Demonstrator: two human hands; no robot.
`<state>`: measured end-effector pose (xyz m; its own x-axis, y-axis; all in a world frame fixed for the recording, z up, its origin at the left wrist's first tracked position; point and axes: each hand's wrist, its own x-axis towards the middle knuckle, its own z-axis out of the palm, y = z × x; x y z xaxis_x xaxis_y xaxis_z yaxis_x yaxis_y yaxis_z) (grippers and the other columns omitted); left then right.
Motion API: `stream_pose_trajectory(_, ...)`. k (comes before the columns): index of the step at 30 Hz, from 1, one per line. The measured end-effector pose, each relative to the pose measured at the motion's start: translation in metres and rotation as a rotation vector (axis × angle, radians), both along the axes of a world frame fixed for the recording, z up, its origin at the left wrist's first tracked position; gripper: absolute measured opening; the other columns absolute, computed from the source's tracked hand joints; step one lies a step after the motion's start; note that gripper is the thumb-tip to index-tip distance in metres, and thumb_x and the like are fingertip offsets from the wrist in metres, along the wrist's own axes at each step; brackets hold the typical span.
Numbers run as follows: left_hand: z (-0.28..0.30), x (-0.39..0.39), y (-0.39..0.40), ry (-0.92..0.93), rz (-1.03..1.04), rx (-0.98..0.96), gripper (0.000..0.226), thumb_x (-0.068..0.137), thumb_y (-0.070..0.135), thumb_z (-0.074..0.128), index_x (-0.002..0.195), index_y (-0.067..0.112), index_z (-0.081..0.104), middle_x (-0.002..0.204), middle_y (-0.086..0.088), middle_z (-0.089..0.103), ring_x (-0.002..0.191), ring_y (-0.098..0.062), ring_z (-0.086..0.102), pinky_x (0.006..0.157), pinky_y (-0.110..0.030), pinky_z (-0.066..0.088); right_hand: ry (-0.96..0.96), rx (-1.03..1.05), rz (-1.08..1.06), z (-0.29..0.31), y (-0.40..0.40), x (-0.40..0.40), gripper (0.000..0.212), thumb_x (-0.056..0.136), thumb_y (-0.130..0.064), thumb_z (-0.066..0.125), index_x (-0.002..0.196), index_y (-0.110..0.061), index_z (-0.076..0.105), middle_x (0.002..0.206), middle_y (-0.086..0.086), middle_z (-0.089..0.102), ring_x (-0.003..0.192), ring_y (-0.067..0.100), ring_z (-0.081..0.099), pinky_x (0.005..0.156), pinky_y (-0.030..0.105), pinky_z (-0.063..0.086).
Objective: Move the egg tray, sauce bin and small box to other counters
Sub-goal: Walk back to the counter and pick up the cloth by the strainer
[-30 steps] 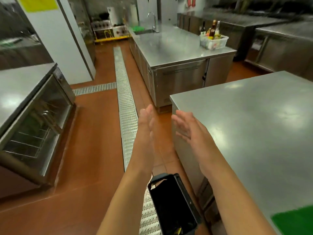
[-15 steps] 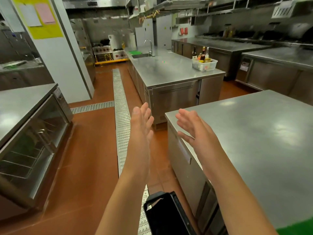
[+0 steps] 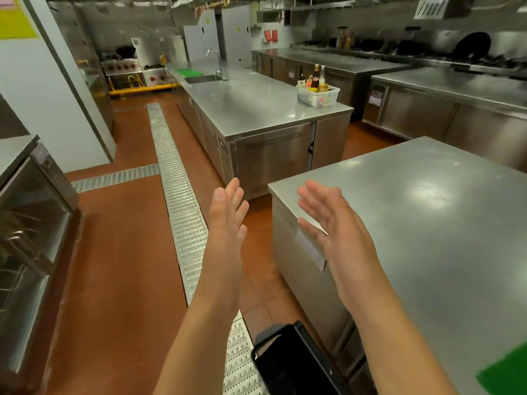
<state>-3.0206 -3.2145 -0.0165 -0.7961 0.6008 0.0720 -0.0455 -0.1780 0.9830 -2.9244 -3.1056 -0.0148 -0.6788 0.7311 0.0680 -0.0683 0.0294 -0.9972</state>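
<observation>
Both hands are empty with fingers straight, the left hand (image 3: 226, 215) and the right hand (image 3: 328, 218) palm to palm and apart. Since a second ago the view has lifted and the far counter (image 3: 256, 106) shows more, so the person probably approaches it. Well beyond the fingertips, at that counter's right corner, stands the sauce bin (image 3: 318, 94), a whitish plastic tub with several upright bottles; their labels are too small to read.

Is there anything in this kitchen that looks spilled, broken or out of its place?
Nothing stands out. The sauce bin sits upright on the far counter with its bottles standing. Both hands, left and right, are open and hold nothing.
</observation>
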Motion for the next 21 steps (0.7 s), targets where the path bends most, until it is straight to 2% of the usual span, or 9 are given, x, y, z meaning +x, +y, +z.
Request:
stream_pose_trajectory(3, -0.009, -0.048, -0.037, -0.001, 0.046, -0.037, 0.062, 0.095, 0.072, 0.023, 0.147, 0.043, 0.040, 0.151, 0.022, 0.045, 0.134, 0.006, 0.044, 0.122, -0.039, 0.023, -0.009, -0.042, 0.005, -0.012, -0.026, -0.055, 0.045, 0.099, -0.061, 0.033, 0.135, -0.046, 0.054, 0.132, -0.028, 0.061, 0.118, -0.005, 0.059, 0.111, 0.033, 0.042)
stream_pose_trajectory(5, -0.014, -0.083, -0.064, 0.014, 0.098, -0.064, 0.062, 0.095, 0.073, 0.023, 0.147, 0.045, 0.041, 0.149, 0.024, 0.047, 0.134, 0.007, 0.045, 0.122, -0.039, 0.024, 0.019, -0.048, 0.037, -0.021, -0.045, -0.096, 0.040, 0.103, -0.056, 0.033, 0.133, -0.045, 0.056, 0.127, -0.030, 0.063, 0.117, -0.009, 0.059, 0.105, 0.024, 0.045)
stream_pose_trajectory(7, -0.016, -0.111, -0.087, 0.009, 0.159, -0.084, 0.066, 0.092, 0.074, 0.025, 0.147, 0.042, 0.042, 0.148, 0.021, 0.049, 0.134, 0.004, 0.047, 0.120, -0.038, 0.027, 0.040, -0.072, 0.094, -0.024, -0.062, -0.127, 0.039, 0.104, -0.051, 0.034, 0.132, -0.041, 0.058, 0.126, -0.027, 0.065, 0.119, -0.008, 0.058, 0.101, 0.021, 0.047)
stream_pose_trajectory(10, -0.016, -0.142, -0.118, 0.018, 0.214, -0.082, 0.064, 0.093, 0.071, 0.023, 0.146, 0.042, 0.043, 0.146, 0.023, 0.051, 0.130, 0.008, 0.049, 0.114, -0.029, 0.032, 0.070, -0.111, 0.162, -0.024, -0.085, -0.161, 0.040, 0.100, -0.053, 0.036, 0.129, -0.038, 0.059, 0.128, -0.021, 0.066, 0.120, -0.006, 0.059, 0.103, 0.026, 0.047)
stream_pose_trajectory(14, -0.018, -0.174, -0.130, 0.036, 0.254, -0.065, 0.063, 0.092, 0.068, 0.024, 0.145, 0.042, 0.044, 0.143, 0.026, 0.053, 0.127, 0.010, 0.051, 0.103, -0.021, 0.036, 0.091, -0.119, 0.222, -0.021, -0.091, -0.200, 0.058, 0.079, -0.066, 0.040, 0.126, -0.039, 0.060, 0.130, -0.020, 0.065, 0.120, -0.006, 0.058, 0.108, 0.030, 0.046)
stream_pose_trajectory(21, -0.026, -0.233, -0.097, 0.009, 0.301, -0.051, 0.070, 0.085, 0.070, 0.028, 0.144, 0.038, 0.046, 0.138, 0.023, 0.058, 0.124, 0.007, 0.055, 0.106, -0.023, 0.038, 0.005, -0.179, 0.241, -0.040, -0.061, -0.261, 0.062, 0.087, -0.066, 0.039, 0.136, -0.032, 0.057, 0.131, -0.017, 0.064, 0.120, -0.003, 0.059, 0.111, 0.036, 0.044)
